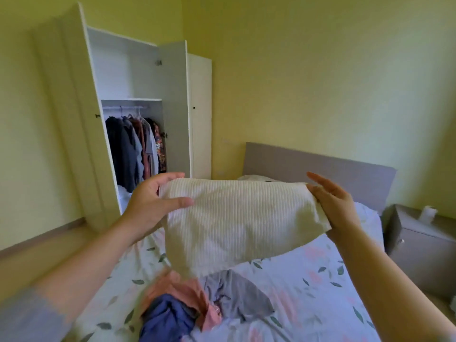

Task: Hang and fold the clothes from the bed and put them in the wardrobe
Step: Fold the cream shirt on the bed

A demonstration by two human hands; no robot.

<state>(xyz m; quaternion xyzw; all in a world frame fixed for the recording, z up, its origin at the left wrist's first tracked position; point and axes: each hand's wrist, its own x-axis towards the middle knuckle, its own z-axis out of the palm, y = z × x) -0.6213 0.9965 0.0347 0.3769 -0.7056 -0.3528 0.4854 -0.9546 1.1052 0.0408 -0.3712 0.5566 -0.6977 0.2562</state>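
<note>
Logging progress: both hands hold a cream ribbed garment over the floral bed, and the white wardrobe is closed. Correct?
Not closed: the head view shows the white wardrobe open, hung clothes visible inside. Otherwise right: left hand and right hand hold the cream ribbed garment over the floral bed.

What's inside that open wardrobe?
Clothes in dark, grey, rust and floral fabrics hang from a rail. Lower down, the wardrobe is hidden behind the left hand and the cream ribbed garment.
</note>
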